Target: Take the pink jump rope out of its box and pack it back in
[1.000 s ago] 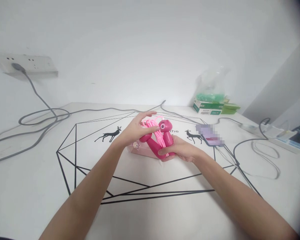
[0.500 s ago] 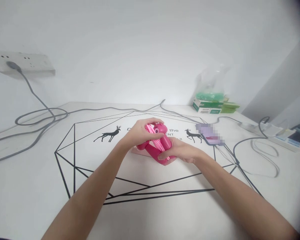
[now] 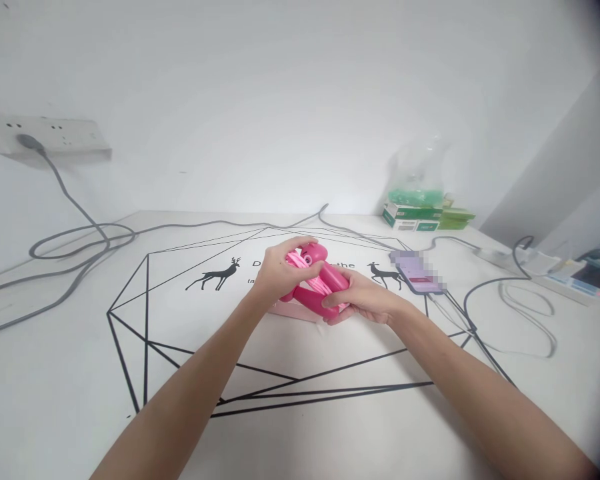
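Note:
Both my hands hold a bundled pink jump rope (image 3: 334, 279) above the middle of the table. It has thick dark-pink handles, one with a round eye on its rounded end, and lighter pink cord wound between them. My left hand (image 3: 279, 268) is closed around the upper left end, thumb across the front. My right hand (image 3: 363, 297) grips the lower right end, its thumb over a handle. Part of the bundle is hidden behind my fingers. Just below it lies a flat pale-pink piece (image 3: 295, 311), mostly covered, whose kind I cannot make out.
A phone (image 3: 420, 272) lies to the right with a thin white cable. Grey cords (image 3: 220, 223) run along the back and left side from a wall socket (image 3: 55, 135). Green-and-white boxes (image 3: 413, 218) with a plastic bag (image 3: 417, 177) stand at the back right.
The jump rope has tilted slightly, its right end turned a little outward and up with my right hand. Both hands keep their hold. The view has tipped slightly.

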Demonstrator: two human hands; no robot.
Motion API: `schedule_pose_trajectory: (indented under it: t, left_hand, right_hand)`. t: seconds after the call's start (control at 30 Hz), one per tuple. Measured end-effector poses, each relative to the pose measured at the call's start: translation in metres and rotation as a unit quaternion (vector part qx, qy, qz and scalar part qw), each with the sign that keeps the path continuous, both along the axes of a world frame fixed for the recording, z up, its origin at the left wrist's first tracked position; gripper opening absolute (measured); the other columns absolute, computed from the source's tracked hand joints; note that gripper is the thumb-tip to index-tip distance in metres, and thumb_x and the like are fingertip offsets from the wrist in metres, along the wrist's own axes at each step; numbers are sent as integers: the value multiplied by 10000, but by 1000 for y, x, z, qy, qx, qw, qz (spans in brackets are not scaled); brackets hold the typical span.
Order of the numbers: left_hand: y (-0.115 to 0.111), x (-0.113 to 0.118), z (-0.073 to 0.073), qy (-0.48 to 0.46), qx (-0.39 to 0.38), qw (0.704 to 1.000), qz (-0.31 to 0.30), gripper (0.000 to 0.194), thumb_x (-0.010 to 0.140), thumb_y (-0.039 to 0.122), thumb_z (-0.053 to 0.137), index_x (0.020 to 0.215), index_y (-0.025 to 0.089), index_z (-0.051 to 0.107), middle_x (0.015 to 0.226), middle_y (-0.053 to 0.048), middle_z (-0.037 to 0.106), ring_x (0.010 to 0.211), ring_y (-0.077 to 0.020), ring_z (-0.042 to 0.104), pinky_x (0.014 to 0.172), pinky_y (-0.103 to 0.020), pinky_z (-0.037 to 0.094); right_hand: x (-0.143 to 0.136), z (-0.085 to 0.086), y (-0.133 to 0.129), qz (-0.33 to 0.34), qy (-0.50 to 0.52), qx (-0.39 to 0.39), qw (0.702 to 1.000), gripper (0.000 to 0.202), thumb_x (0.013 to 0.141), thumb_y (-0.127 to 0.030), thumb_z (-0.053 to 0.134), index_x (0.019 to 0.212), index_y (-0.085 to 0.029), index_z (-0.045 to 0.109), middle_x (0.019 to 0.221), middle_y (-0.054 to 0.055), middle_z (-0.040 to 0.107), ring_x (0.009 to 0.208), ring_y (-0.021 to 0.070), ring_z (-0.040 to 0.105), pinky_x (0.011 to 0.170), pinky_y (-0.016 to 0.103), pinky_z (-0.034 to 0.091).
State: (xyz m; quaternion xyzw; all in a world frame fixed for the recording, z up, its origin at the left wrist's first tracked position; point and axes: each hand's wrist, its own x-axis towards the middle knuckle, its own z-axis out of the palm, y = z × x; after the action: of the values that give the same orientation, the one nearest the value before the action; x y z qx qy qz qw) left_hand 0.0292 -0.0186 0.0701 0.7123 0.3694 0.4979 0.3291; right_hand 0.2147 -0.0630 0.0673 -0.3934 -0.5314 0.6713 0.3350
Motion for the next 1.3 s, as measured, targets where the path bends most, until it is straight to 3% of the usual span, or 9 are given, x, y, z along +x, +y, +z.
schedule_pose_trajectory:
  t: [0.23, 0.4, 0.7, 0.87, 0.97, 1.07, 1.13, 1.3]
  left_hand:
    - [2, 1, -3, -14, 32, 999, 38, 344, 714, 264, 760, 1055, 238, 723, 1069, -53, 693, 971, -245, 620, 864, -345, 493]
    - [1, 2, -4, 13, 42, 996, 81, 354, 744, 294, 730, 1092, 235, 703, 1055, -46, 698, 925, -220, 634, 814, -325, 514]
    - [1, 0, 1, 61, 85, 993, 52, 411, 759, 354, 740, 1147, 242, 661, 1154, -36, 664, 1029, -211, 607, 898, -323, 488]
    - [6, -11, 5, 36, -9, 999, -25, 569, 786, 451, 714, 1309, 299, 548, 1271, -48, 598, 1100, -246, 598, 873, -333, 511]
    - [13, -13, 0, -53, -75, 993, -71, 572, 848, 502, 637, 1362, 294, 496, 1272, -75, 593, 1045, -231, 627, 809, -314, 533]
    - [19, -9, -7, -171, -137, 969, -117, 533, 903, 549, 540, 1340, 245, 521, 1223, -92, 623, 1009, -205, 640, 799, -294, 537]
    - [19, -6, -7, -219, -169, 952, -133, 514, 892, 528, 576, 1312, 233, 547, 1221, -88, 627, 1002, -193, 645, 793, -275, 542]
    - [10, -2, 0, -184, -202, 953, -128, 568, 793, 390, 745, 1313, 269, 552, 1147, -72, 658, 941, -177, 669, 765, -263, 549]
  right_hand:
    - [-4, -1, -1, -34, 49, -3, 998, 525, 639, -105, 721, 1115, -240, 543, 1030, 27, 625, 913, 214, 676, 732, 378, 624]
    - [-9, -8, 2, -78, 78, 11, 994, 522, 604, -145, 744, 1084, -237, 563, 899, -12, 611, 727, 139, 630, 601, 295, 594]
    - [-3, -13, 7, -83, 100, 2, 991, 465, 634, -150, 734, 1078, -228, 618, 822, -19, 616, 632, 99, 575, 581, 275, 584]
    - [6, -16, 12, -96, 120, 4, 988, 448, 648, -143, 731, 1078, -229, 640, 840, -19, 634, 660, 104, 606, 619, 278, 614]
    - [10, -16, 15, -106, 133, 3, 985, 473, 659, -136, 740, 1112, -226, 638, 928, 2, 662, 770, 142, 653, 671, 310, 637]
    - [13, -15, 16, -103, 145, -2, 984, 544, 668, -117, 744, 1184, -232, 619, 1003, 18, 679, 845, 170, 672, 709, 341, 648]
    - [14, -14, 16, -90, 149, -6, 985, 568, 676, -103, 742, 1211, -237, 609, 1015, 21, 686, 843, 171, 678, 708, 335, 650]
    - [18, -12, 14, -26, 123, -26, 992, 477, 733, -121, 723, 1188, -202, 605, 1004, 41, 694, 835, 170, 699, 762, 338, 638]
